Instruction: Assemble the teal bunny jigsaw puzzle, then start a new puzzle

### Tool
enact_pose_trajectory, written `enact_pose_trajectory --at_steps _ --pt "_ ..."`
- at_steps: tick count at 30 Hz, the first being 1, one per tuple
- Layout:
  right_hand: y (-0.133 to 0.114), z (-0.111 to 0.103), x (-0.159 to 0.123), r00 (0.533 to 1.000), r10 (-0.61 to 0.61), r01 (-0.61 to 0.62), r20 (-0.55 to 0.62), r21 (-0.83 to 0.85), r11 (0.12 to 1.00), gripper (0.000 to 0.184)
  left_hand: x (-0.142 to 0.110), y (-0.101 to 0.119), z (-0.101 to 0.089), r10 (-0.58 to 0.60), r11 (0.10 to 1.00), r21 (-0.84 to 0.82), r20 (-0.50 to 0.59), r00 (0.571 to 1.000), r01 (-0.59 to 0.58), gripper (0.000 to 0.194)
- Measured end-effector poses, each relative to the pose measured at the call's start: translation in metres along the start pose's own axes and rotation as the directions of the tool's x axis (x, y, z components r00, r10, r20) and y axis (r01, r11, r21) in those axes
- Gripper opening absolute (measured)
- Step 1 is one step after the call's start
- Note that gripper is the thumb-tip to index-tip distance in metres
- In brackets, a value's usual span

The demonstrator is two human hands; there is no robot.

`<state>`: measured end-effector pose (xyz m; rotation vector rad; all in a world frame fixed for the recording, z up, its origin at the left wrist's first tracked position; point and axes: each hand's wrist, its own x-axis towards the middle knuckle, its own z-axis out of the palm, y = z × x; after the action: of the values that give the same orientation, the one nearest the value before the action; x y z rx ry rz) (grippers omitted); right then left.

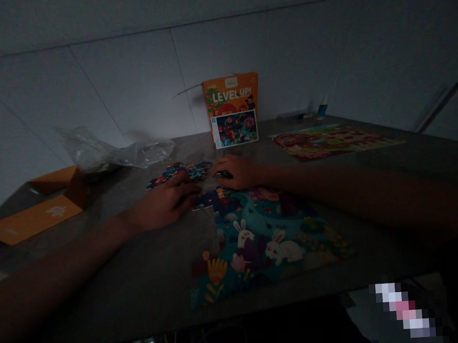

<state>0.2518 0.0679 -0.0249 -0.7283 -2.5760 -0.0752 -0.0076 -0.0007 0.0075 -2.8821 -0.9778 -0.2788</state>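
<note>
A partly joined jigsaw puzzle (254, 211) with white rabbits and flowers lies on the grey table, its left side uneven. At its upper left edge are dark blue joined pieces (205, 200). My left hand (163, 202) rests beside them, fingers stretched and slightly apart, with nothing seen in it. My right hand (239, 171) is above the puzzle's far edge, its fingers curled around a small dark puzzle piece (224, 175). Loose puzzle pieces (174, 170) lie in a heap beyond my left hand. The dim light hides fingertip detail.
An orange "LEVEL UP!" box (230, 88) stands against the wall, a picture card (236, 129) leaning on it. An open orange box (38, 219) and clear plastic bag (146, 151) are at left. Another puzzle (328, 140) and a small bottle (322, 107) are at right.
</note>
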Motion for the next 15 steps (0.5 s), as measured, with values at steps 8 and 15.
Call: enact_pose_trajectory --at_steps 8,15 --pt "-0.0057 -0.0049 0.0005 1.000 0.011 -0.011 0.021 0.003 1.000 0.026 -0.0001 -0.0025 -0.0013 0.008 1.000 -0.001 0.027 1.000 -0.008 0.043" --pt "-0.0057 -0.0036 0.0023 0.999 0.015 -0.014 0.028 -0.010 1.000 0.027 -0.0007 -0.0045 -0.0019 0.004 1.000 0.002 0.031 1.000 -0.004 0.040"
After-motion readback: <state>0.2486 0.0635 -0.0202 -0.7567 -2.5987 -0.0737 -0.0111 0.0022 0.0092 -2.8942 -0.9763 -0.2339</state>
